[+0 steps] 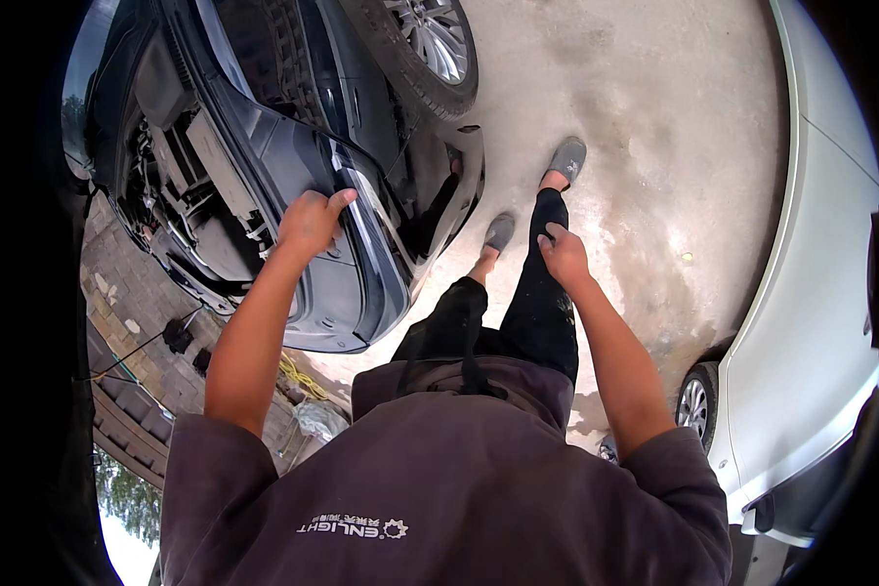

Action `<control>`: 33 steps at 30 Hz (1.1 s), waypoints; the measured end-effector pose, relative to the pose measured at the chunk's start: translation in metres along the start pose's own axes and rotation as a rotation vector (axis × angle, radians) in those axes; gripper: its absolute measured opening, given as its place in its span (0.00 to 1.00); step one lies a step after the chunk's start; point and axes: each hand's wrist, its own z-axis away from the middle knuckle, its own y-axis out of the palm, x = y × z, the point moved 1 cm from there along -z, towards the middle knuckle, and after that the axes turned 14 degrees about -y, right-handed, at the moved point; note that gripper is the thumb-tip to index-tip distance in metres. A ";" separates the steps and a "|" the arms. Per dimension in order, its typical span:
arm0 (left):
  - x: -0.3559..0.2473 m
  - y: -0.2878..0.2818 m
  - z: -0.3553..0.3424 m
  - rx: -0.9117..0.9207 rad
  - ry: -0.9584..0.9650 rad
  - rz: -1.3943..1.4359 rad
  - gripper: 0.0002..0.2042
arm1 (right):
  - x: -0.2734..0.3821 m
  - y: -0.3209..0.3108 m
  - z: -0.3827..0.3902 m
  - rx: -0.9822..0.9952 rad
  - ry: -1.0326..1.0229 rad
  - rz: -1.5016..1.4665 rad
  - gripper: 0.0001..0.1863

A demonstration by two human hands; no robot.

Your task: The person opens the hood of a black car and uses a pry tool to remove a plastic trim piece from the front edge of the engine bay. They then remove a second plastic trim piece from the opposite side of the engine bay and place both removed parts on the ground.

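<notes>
My left hand grips the upper edge of a glossy black car bumper panel, fingers curled over its rim. The panel hangs at the front of a black car whose exposed engine bay lies just left of the hand. My right hand hangs beside my right thigh with its fingers loosely curled and nothing in it. Below are my black trousers and grey shoes on the concrete floor.
The black car's front wheel stands at the top centre. A white car with its wheel borders the right side. A yellow cable and dark tools lie on paving at the lower left.
</notes>
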 end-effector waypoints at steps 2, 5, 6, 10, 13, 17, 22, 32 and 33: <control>0.003 -0.001 -0.007 0.059 -0.022 0.024 0.38 | 0.030 0.009 -0.047 0.063 -0.159 -0.041 0.15; -0.002 -0.005 -0.007 0.097 -0.063 0.048 0.37 | 0.091 0.011 -0.107 0.091 -0.370 -0.129 0.13; -0.004 -0.007 -0.007 0.102 -0.067 0.040 0.37 | 0.105 0.013 -0.124 0.078 -0.456 -0.144 0.13; -0.006 -0.010 -0.008 0.113 -0.107 0.023 0.37 | 0.170 0.009 -0.183 0.076 -0.600 -0.251 0.13; -0.004 -0.010 -0.010 0.123 -0.111 0.012 0.37 | 0.206 0.006 -0.212 0.065 -0.723 -0.315 0.14; -0.003 -0.008 -0.014 0.119 -0.110 -0.019 0.37 | 0.236 0.003 -0.225 0.054 -0.816 -0.338 0.13; 0.000 -0.009 -0.010 0.130 -0.066 -0.031 0.37 | 0.255 0.004 -0.228 0.050 -0.959 -0.231 0.11; 0.002 -0.027 -0.008 0.206 0.012 -0.048 0.35 | 0.272 -0.002 -0.223 0.244 -0.807 -0.177 0.12; 0.000 -0.033 -0.010 0.339 -0.035 -0.021 0.35 | 0.268 0.001 -0.218 0.243 -0.780 -0.173 0.12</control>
